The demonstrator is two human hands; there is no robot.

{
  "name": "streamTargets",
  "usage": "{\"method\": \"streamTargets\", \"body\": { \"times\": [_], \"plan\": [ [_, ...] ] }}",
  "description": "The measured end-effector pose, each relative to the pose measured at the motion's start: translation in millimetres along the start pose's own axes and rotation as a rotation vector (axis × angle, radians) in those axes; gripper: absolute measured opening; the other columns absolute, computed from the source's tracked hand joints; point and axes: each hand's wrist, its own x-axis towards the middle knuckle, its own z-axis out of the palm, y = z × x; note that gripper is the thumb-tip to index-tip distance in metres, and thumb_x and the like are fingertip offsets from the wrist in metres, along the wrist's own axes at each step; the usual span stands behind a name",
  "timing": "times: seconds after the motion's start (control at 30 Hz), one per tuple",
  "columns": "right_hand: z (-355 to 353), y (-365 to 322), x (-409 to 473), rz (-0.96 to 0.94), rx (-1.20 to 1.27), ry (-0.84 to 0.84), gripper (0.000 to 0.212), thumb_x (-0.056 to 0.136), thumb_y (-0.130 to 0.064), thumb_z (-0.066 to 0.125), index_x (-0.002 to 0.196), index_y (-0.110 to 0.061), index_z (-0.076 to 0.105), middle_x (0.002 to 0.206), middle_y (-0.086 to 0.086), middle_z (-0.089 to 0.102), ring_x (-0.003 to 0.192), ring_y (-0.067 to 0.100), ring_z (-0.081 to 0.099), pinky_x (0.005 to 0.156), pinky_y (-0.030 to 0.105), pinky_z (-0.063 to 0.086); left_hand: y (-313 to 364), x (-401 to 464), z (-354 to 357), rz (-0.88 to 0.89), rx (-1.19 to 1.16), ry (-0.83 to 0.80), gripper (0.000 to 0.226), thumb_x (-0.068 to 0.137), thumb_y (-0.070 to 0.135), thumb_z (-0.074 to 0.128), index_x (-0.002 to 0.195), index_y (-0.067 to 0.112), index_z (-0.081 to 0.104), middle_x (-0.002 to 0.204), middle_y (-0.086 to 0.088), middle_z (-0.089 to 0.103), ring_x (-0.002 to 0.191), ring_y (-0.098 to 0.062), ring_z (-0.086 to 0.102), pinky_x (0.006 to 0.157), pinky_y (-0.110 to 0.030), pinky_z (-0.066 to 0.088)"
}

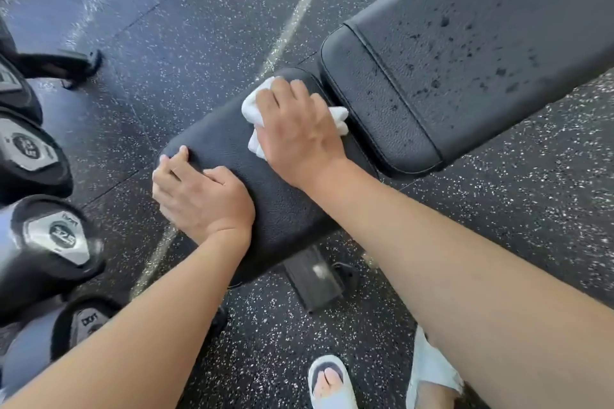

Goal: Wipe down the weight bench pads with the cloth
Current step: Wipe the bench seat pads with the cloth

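A black weight bench fills the middle and upper right. My right hand (297,128) presses a crumpled white cloth (253,103) onto the far end of the small seat pad (275,199), fingers curled over the cloth. My left hand (199,199) rests on the near left corner of the same seat pad, fingers bent over its edge. The long back pad (465,53) beyond the gap is dotted with dark wet droplets.
A rack of black dumbbells (50,239) with silver end caps lines the left edge. The speckled rubber floor (186,53) surrounds the bench, with a pale painted line across it. The bench's frame foot (314,279) sits below the seat. My sandalled foot (329,382) is at the bottom.
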Motion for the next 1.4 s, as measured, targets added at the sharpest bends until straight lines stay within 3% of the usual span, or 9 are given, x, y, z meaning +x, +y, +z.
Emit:
{"method": "streamTargets", "body": {
  "times": [0.2, 0.3, 0.47, 0.6, 0.83, 1.0, 1.13, 1.27, 1.4],
  "plan": [
    [5, 15, 80, -0.226, 0.046, -0.126, 0.026, 0.101, -0.035, 0.047, 0.119, -0.017, 0.053, 0.124, 0.004, 0.054, 0.111, 0.027, 0.052, 0.089, 0.04, 0.048, 3, -1, -5, 0.024, 0.031, -0.002, 0.06, 0.087, 0.027, 0.038, 0.144, 0.014, 0.051, 0.153, -0.015, 0.045, 0.14, -0.043, 0.041, 0.113, -0.055, 0.035],
    [7, 9, 75, -0.204, -0.014, -0.081, 0.028, 0.101, -0.04, 0.048, 0.115, -0.017, 0.055, 0.119, 0.004, 0.056, 0.107, 0.027, 0.053, 0.082, 0.038, 0.041, 3, 0, -5, 0.008, 0.024, -0.008, 0.057, 0.087, 0.028, 0.039, 0.141, 0.015, 0.052, 0.154, -0.015, 0.045, 0.142, -0.042, 0.04, 0.117, -0.055, 0.033],
    [-10, 15, -13, -0.204, 0.027, -0.027, 0.022, 0.093, -0.032, 0.063, 0.102, -0.012, 0.062, 0.1, 0.008, 0.059, 0.085, 0.031, 0.052, 0.068, 0.043, 0.04, 1, -1, -6, 0.018, -0.013, -0.031, 0.053, 0.088, 0.022, 0.049, 0.14, 0.014, 0.053, 0.156, -0.016, 0.044, 0.146, -0.043, 0.038, 0.118, -0.059, 0.031],
    [-27, 22, -80, -0.307, 0.064, -0.145, 0.019, 0.096, -0.034, 0.058, 0.101, -0.015, 0.059, 0.097, 0.004, 0.055, 0.08, 0.029, 0.045, 0.067, 0.047, 0.04, 2, 0, -12, 0.012, -0.044, -0.076, 0.054, 0.089, 0.02, 0.051, 0.142, 0.013, 0.053, 0.159, -0.017, 0.042, 0.15, -0.043, 0.034, 0.12, -0.06, 0.027],
    [-27, 29, -42, -0.545, 0.054, -0.207, 0.023, 0.094, -0.031, 0.063, 0.098, -0.008, 0.065, 0.094, 0.01, 0.057, 0.079, 0.033, 0.05, 0.066, 0.049, 0.044, 0, 0, -13, 0.005, -0.063, -0.07, 0.053, 0.089, 0.019, 0.053, 0.142, 0.013, 0.055, 0.158, -0.018, 0.043, 0.149, -0.043, 0.035, 0.118, -0.061, 0.03],
    [-7, 7, 45, -0.407, 0.074, -0.113, 0.029, 0.099, -0.034, 0.058, 0.105, -0.006, 0.063, 0.102, 0.013, 0.06, 0.091, 0.034, 0.055, 0.075, 0.047, 0.046, 2, -1, -16, -0.007, -0.086, -0.036, 0.051, 0.091, 0.021, 0.054, 0.142, 0.016, 0.057, 0.157, -0.014, 0.045, 0.149, -0.039, 0.036, 0.12, -0.057, 0.03],
    [1, 3, 59, -0.395, 0.037, -0.147, 0.032, 0.102, -0.039, 0.049, 0.115, -0.011, 0.058, 0.114, 0.009, 0.058, 0.1, 0.03, 0.053, 0.079, 0.041, 0.043, 3, -2, -26, -0.02, -0.154, -0.085, 0.05, 0.095, 0.019, 0.056, 0.144, 0.014, 0.058, 0.157, -0.013, 0.044, 0.148, -0.036, 0.036, 0.123, -0.051, 0.028],
    [-34, 51, 17, -0.538, 0.033, -0.214, 0.026, 0.094, -0.03, 0.062, 0.109, -0.01, 0.062, 0.107, 0.012, 0.061, 0.092, 0.032, 0.056, 0.071, 0.044, 0.048, 25, -4, -38, -0.004, -0.133, -0.114, 0.045, 0.091, 0.008, 0.058, 0.135, 0.01, 0.066, 0.153, -0.014, 0.05, 0.143, -0.036, 0.042, 0.121, -0.051, 0.031],
    [-81, 129, -44, -0.737, -0.002, -0.355, 0.023, 0.071, -0.017, 0.079, 0.089, -0.015, 0.064, 0.085, 0.005, 0.059, 0.071, 0.026, 0.052, 0.059, 0.039, 0.044, 93, -18, -35, 0.199, -0.04, -0.2, 0.05, 0.086, 0.007, 0.062, 0.135, 0.01, 0.065, 0.15, -0.016, 0.052, 0.142, -0.038, 0.044, 0.115, -0.059, 0.035]
  ]
}}
